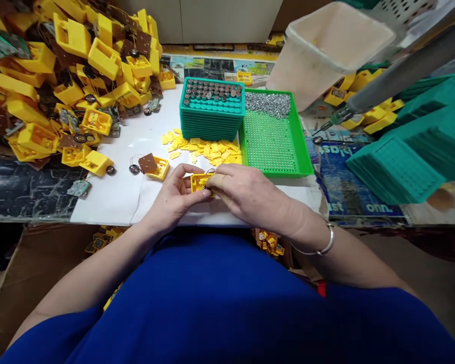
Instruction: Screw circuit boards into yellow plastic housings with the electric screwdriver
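Note:
Close to the bench's front edge, my left hand (pixel 174 194) grips a small yellow plastic case (pixel 198 182) by its left side, open face up. My right hand (pixel 246 189) reaches over the case's right part, its fingers pinched together inside it. A small dark round part shows at those fingertips, too covered to make out fully. Left of the case lies another yellow case (pixel 160 169) with a brown board (pixel 147 163) and a wired black disc (pixel 134 170). Small yellow plastic pieces (pixel 216 150) are scattered just beyond my hands.
A stack of teal trays (pixel 212 119) holds rows of small round parts. Beside it, a green tray (pixel 307 156) contains many screws (pixel 269 103). Yellow cases (pixel 102 58) pile high at left. A hanging screwdriver (pixel 341 114), a pale bin (pixel 314 55) and teal trays (pixel 405 162) stand right.

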The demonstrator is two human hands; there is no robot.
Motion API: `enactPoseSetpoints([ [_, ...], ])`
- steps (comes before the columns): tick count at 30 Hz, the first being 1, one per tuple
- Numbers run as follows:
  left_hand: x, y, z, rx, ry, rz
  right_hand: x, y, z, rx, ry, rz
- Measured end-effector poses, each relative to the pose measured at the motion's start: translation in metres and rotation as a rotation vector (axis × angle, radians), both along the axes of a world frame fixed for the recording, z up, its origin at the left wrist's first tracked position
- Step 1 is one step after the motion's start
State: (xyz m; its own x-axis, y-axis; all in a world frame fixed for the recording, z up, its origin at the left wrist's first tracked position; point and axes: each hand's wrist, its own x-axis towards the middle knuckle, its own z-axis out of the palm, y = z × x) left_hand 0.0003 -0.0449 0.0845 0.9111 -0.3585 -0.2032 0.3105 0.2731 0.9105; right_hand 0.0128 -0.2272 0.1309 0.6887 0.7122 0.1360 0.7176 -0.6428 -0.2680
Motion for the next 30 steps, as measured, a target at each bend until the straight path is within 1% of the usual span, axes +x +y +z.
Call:
enactPoseSetpoints([
  [3, 0.001, -0.001, -0.004, -0.009, -0.062, 0.054, -0.002, -0.002, -0.011, 0.143, -0.041, 0.026],
  [6, 0.001, 0.001, 0.0, -0.022, -0.112, 0.12, -0.004, -0.005, -0.022, 0.355, -0.124, 0.048],
  [8, 0.001, 0.004, 0.007, -0.038, -0.037, 0.109, -0.004, -0.01, -0.031, 0.492, -0.23, 0.047],
  [9, 0.001, 0.006, 0.011, -0.054, 0.029, 0.084, -0.004, -0.013, -0.035, 0.533, -0.298, 0.054],
  [11, 0.002, 0.01, 0.019, -0.093, 0.181, 0.024, -0.003, -0.018, -0.044, 0.54, -0.432, 0.089],
  [13, 0.003, 0.014, 0.024, -0.145, 0.3, -0.027, 0.0, -0.022, -0.05, 0.491, -0.529, 0.146],
  [15, 0.003, 0.017, 0.027, -0.194, 0.371, -0.086, 0.004, -0.023, -0.054, 0.443, -0.585, 0.18],
  [17, 0.002, 0.02, 0.027, -0.225, 0.409, -0.178, 0.008, -0.022, -0.054, 0.421, -0.61, 0.195],
  [19, 0.001, 0.024, 0.027, -0.239, 0.427, -0.278, 0.011, -0.022, -0.052, 0.428, -0.602, 0.228],
  [21, -0.001, 0.027, 0.027, -0.224, 0.42, -0.357, 0.013, -0.022, -0.049, 0.449, -0.574, 0.283],
  [22, -0.003, 0.028, 0.027, -0.198, 0.399, -0.37, 0.013, -0.022, -0.047, 0.453, -0.563, 0.306],
  [23, -0.004, 0.029, 0.027, -0.157, 0.358, -0.356, 0.013, -0.021, -0.045, 0.452, -0.556, 0.316],
  [24, -0.006, 0.029, 0.027, -0.101, 0.295, -0.313, 0.012, -0.021, -0.044, 0.448, -0.543, 0.307],
  [26, -0.01, 0.025, 0.025, 0.04, 0.121, -0.168, 0.008, -0.018, -0.04, 0.454, -0.456, 0.253],
  [28, -0.014, 0.019, 0.022, 0.157, -0.045, -0.031, 0.003, -0.014, -0.038, 0.539, -0.256, 0.19],
  [30, -0.016, 0.012, 0.018, 0.192, -0.12, 0.023, -0.003, -0.01, -0.038, 0.67, -0.038, 0.141],
])
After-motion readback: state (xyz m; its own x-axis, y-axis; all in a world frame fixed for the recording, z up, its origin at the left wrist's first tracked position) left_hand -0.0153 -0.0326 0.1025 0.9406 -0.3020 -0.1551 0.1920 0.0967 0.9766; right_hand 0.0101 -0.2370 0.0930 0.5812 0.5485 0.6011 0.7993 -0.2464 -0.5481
